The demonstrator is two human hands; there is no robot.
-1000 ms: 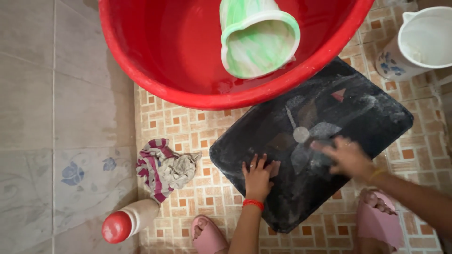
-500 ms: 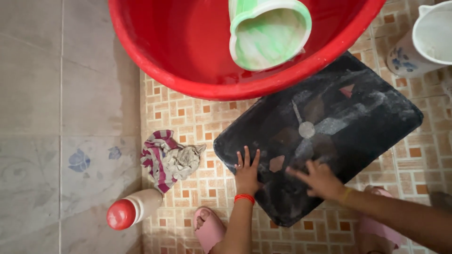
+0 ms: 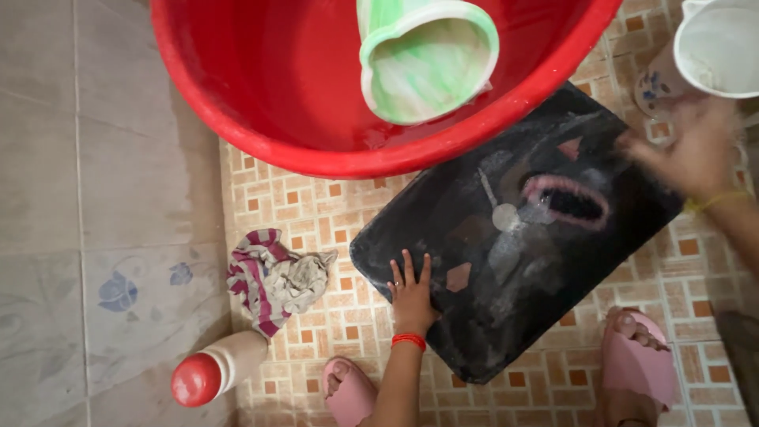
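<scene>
where right hand [image 3: 696,154] blurs, jug [image 3: 715,47] cropped

Head camera looks straight down (close) at tiled floor [image 3: 300,213].

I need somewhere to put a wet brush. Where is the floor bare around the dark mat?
Bare patterned tile lies between the red plastic basin, the striped rag and the dark soapy mat; grey tiles left of the rag are open too. Crowded top right, where the right hand meets the white jug.
</scene>
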